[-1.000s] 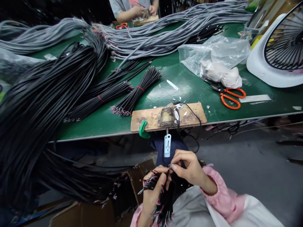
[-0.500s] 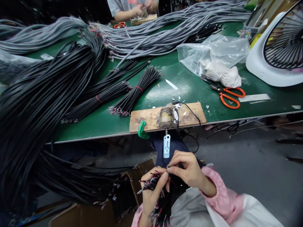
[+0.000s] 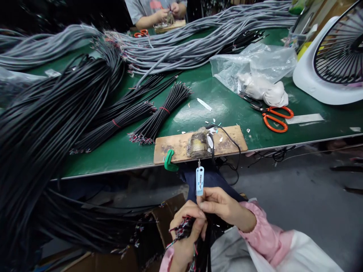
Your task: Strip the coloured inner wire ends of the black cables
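Observation:
My left hand is closed around a bundle of black cables, whose stripped ends show red, white and dark wires. Close against it, my right hand has thumb and forefinger pinched together. Whatever lies between those fingertips is too small to make out. Just above them a light blue clip hangs from a metal tip at the table edge. That tip sticks out below a dirty, yellowish taped block on a wooden board. A green clamp grips the board's left end.
Tied black cable bundles and a large black cable heap lie left. Grey cables cross the back. Orange-handled scissors, a plastic bag and a white fan are right. A co-worker's hands are opposite.
My right hand's fingertips have moved up slightly to the lower end of the blue clip. My left hand has turned a little, its fingers folding further over the cable bundle.

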Action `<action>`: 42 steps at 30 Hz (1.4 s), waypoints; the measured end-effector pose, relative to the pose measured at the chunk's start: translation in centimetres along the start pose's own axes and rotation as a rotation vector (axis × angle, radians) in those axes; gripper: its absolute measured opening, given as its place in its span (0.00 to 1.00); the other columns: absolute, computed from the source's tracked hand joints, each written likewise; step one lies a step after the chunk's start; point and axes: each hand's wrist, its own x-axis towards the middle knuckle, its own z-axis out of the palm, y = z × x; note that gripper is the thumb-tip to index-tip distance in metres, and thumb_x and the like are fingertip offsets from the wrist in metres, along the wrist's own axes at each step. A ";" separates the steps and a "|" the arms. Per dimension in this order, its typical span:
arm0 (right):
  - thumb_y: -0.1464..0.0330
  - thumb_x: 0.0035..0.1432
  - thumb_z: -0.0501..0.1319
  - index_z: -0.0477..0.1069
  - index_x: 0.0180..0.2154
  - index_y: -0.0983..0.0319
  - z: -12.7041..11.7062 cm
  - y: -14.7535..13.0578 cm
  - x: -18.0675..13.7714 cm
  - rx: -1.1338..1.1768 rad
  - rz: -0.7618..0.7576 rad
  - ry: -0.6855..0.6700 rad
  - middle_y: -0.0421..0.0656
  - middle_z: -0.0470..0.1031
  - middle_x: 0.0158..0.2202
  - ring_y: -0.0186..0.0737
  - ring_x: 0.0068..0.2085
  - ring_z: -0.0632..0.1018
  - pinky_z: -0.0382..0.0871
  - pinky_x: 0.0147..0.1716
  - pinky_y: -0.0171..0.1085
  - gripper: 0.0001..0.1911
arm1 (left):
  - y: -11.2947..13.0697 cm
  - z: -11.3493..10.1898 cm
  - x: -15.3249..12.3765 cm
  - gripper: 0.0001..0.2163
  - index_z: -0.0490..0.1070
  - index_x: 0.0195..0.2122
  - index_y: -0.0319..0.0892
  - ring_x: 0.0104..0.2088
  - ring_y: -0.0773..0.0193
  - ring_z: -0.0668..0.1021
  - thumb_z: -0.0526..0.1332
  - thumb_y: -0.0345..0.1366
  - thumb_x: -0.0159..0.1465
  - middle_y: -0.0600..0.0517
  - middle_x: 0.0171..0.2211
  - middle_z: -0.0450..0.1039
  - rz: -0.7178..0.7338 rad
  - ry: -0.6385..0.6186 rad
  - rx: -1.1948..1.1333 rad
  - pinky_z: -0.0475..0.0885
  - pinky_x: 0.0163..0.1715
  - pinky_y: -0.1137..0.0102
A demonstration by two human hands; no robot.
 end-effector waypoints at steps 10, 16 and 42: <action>0.43 0.55 0.65 0.77 0.30 0.67 1.2 -2.8 3.6 -0.115 -0.159 0.198 0.38 0.66 0.23 0.30 0.24 0.64 0.57 0.24 0.32 0.30 | 1.1 2.4 1.5 0.02 0.79 0.33 0.48 0.11 0.76 0.72 0.70 0.34 0.63 0.58 0.31 0.80 0.259 0.186 0.010 0.65 0.12 0.77; 0.43 0.51 0.68 0.75 0.27 0.66 1.7 -2.2 3.9 0.084 -0.138 0.180 0.38 0.65 0.23 0.30 0.23 0.63 0.57 0.22 0.31 0.30 | 1.0 3.1 2.4 0.03 0.79 0.32 0.48 0.11 0.76 0.71 0.71 0.36 0.61 0.59 0.30 0.79 0.240 0.254 0.052 0.65 0.11 0.77; 0.50 0.58 0.67 0.79 0.34 0.66 -1.1 1.7 0.1 0.013 -0.109 0.140 0.40 0.72 0.26 0.32 0.27 0.67 0.61 0.29 0.33 0.23 | 2.0 1.7 0.2 0.06 0.78 0.26 0.41 0.09 0.77 0.66 0.73 0.33 0.55 0.57 0.20 0.72 -0.195 0.325 0.143 0.56 0.08 0.80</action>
